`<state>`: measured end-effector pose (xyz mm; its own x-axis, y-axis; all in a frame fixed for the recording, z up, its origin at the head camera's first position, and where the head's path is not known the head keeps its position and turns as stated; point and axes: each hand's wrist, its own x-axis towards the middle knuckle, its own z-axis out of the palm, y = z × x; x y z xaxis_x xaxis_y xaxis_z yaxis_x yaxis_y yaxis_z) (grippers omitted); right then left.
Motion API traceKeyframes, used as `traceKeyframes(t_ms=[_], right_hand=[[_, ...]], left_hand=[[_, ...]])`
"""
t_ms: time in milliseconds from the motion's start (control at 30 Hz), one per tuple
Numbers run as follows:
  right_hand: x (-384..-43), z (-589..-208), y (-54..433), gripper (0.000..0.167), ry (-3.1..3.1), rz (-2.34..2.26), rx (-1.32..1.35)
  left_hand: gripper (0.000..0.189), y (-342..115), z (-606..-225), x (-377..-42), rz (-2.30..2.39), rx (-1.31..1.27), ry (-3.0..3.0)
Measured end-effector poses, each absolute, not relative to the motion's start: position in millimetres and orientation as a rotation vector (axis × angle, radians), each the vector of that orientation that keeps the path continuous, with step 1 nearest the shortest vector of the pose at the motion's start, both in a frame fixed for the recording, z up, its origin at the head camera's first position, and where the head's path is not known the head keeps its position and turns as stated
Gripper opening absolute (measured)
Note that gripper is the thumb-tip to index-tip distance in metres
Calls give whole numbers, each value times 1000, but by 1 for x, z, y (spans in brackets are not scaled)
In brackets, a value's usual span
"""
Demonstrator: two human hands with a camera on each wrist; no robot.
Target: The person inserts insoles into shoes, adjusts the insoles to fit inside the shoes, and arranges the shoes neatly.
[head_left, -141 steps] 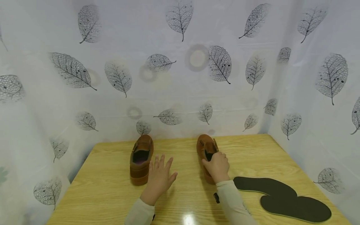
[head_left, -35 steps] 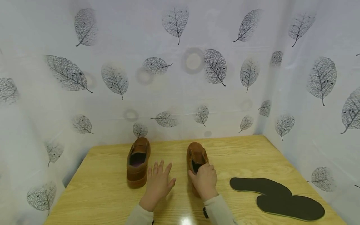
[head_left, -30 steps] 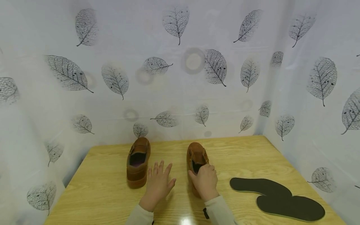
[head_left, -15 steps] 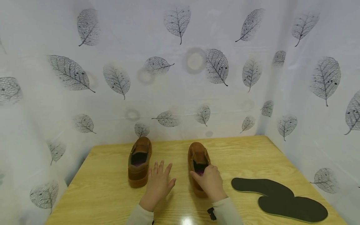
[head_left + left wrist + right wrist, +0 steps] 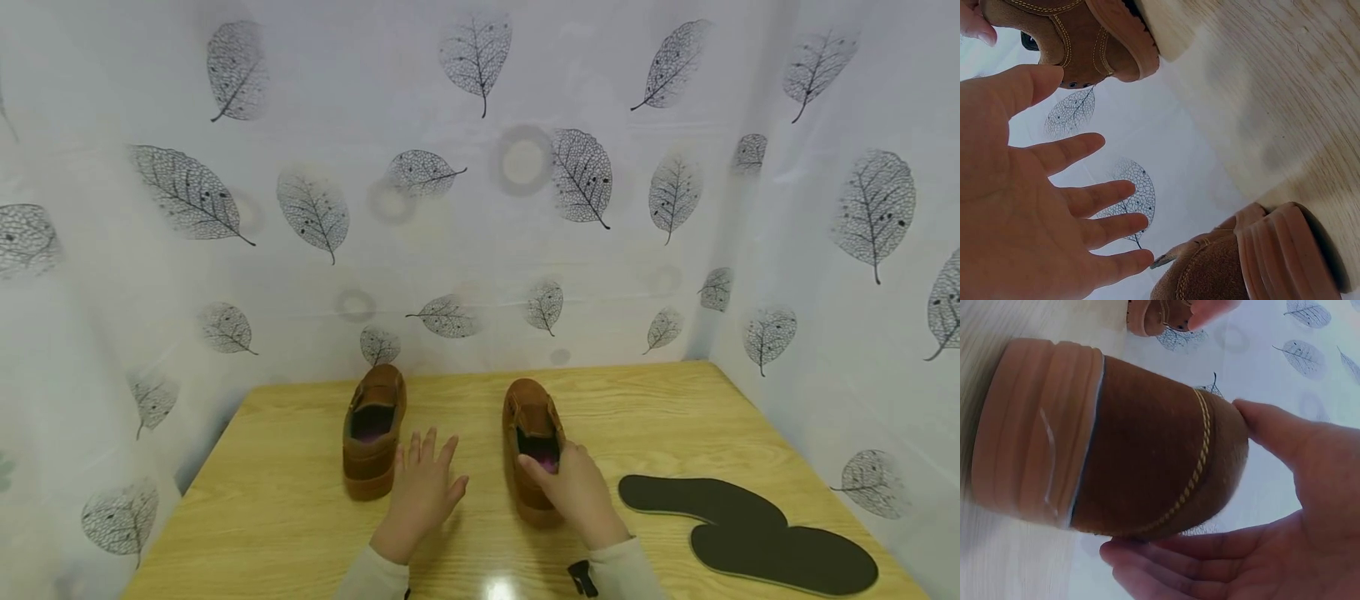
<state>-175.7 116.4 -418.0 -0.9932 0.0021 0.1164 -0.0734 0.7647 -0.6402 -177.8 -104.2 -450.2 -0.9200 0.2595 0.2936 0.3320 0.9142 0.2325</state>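
Two brown loafers stand on the table with their toes pointing away from me. My right hand (image 5: 579,492) holds the right loafer (image 5: 531,418) at its heel. In the right wrist view the thumb is on the heel's top edge and the fingers (image 5: 1166,559) lie along one side of the loafer's heel (image 5: 1141,450). My left hand (image 5: 422,498) is spread beside the heel of the left loafer (image 5: 371,462) and holds nothing. The left wrist view shows its palm (image 5: 1029,200), with the left loafer (image 5: 1216,265) below its little finger. Whether they touch, I cannot tell.
Two dark, flat insoles (image 5: 738,525) lie overlapping on the right of the wooden table (image 5: 247,500). Behind and at both sides hangs a pale leaf-print curtain (image 5: 480,233), close to the table's back edge. A small black piece (image 5: 582,577) sits by the right cuff.
The right loafer has come a little left and nearer. My right hand has slid back from its opening towards the heel, baring a pinkish lining. The left hand stays in place.
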Motion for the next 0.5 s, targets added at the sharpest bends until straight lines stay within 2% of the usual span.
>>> traceKeyframes(t_ms=[33,133,233,500], right_hand=[[-176,-418,118,57,-2844,1041,53],[-176,-417,127,61,-2876,1010,-3],[-175,-415,141,71,-2910,954,-51],[-171,-410,206,72,-3002,880,-260]], left_hand=[[54,-104,-450,-178,-409,-443,-2818],[54,-105,-449,-177,-418,-442,-2816],[54,-105,-448,-177,-427,-445,-2812],[54,-104,-447,-177,-432,-426,-2843]])
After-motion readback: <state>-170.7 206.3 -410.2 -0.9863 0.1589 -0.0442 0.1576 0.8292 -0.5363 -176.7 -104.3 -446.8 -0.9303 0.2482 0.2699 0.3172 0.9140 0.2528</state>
